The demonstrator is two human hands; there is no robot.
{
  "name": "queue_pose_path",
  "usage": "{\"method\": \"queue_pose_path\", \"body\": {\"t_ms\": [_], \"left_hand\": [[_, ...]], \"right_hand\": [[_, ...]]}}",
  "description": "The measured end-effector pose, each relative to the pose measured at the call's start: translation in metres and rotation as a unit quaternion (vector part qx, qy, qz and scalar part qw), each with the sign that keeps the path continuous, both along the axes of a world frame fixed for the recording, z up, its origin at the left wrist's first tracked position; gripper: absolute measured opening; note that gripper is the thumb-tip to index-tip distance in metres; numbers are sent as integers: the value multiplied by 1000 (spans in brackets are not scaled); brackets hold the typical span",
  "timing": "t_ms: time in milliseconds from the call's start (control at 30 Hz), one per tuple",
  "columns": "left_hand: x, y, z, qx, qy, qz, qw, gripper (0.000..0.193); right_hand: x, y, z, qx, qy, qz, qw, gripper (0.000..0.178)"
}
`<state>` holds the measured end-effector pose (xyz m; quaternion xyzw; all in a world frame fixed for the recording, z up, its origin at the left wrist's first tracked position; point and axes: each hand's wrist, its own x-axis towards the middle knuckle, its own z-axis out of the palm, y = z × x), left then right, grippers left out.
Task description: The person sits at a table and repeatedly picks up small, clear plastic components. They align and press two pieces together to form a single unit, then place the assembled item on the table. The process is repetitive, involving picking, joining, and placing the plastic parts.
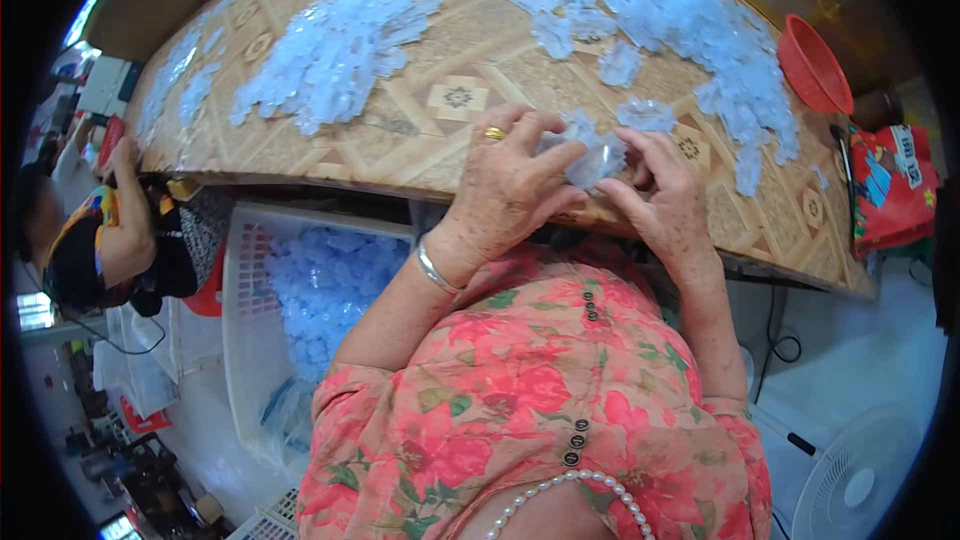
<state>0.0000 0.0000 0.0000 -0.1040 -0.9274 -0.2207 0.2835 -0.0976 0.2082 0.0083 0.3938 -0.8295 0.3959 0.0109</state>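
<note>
Over the near edge of the table (420, 157), the left hand (512, 178) holds a clear plastic piece (600, 162) between thumb and fingers, and the right hand (668, 190) pinches its right side narrowly; whether it is one layer or several, I cannot tell. It should be light, thin and rather slippery, probably springy and easy to crease, so the rim seems the better place to grasp. Farther away, similar pieces lie in a loose heap (660, 0), likely sliding easily.

From the head, one fisheye view looks down closely on the left hand (515, 170), right hand (665, 190) and table (405, 147).
</note>
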Motion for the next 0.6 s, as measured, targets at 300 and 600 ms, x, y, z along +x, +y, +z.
{"method": "queue_pose_path", "body": {"t_ms": [300, 600], "left_hand": [[-5, -1, 8, -71, 7, -26, 997, 41], [-5, -9, 17, -105, -52, -57, 992, 33]], "right_hand": [[4, -2, -3, -60, -1, -16, 998, 43], [-3, 3, -9, -111, -55, -23, 992, 37]]}}
